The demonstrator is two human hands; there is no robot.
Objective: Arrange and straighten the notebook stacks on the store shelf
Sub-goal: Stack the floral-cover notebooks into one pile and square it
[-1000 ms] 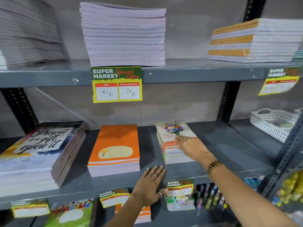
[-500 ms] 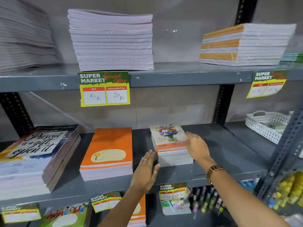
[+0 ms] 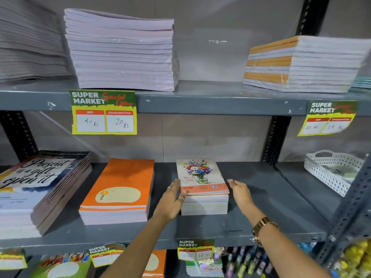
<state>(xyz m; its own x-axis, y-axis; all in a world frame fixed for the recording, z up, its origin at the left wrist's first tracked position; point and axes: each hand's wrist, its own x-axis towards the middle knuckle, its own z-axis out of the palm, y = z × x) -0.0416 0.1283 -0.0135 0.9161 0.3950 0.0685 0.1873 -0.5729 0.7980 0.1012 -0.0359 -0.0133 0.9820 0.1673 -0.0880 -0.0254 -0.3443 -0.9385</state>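
Two flat, open hands flank my floral notebook stack [image 3: 202, 189] near the middle shelf's [image 3: 261, 221] front edge: left hand [image 3: 170, 201] pressed against its left side, right hand [image 3: 240, 194] just beside its right, neither grip holding anything.

One head-worn wide-angle view faces the shelf [image 3: 200, 233] straight on, close up. It looks slightly down along both outstretched forearms

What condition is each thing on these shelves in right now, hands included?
Floral notebook stack: squared, flat.
Left hand: open, against the stack's left side.
Right hand: open, just clear of its right side.
Orange notebook stack: neat, untouched.
White basket: upright.
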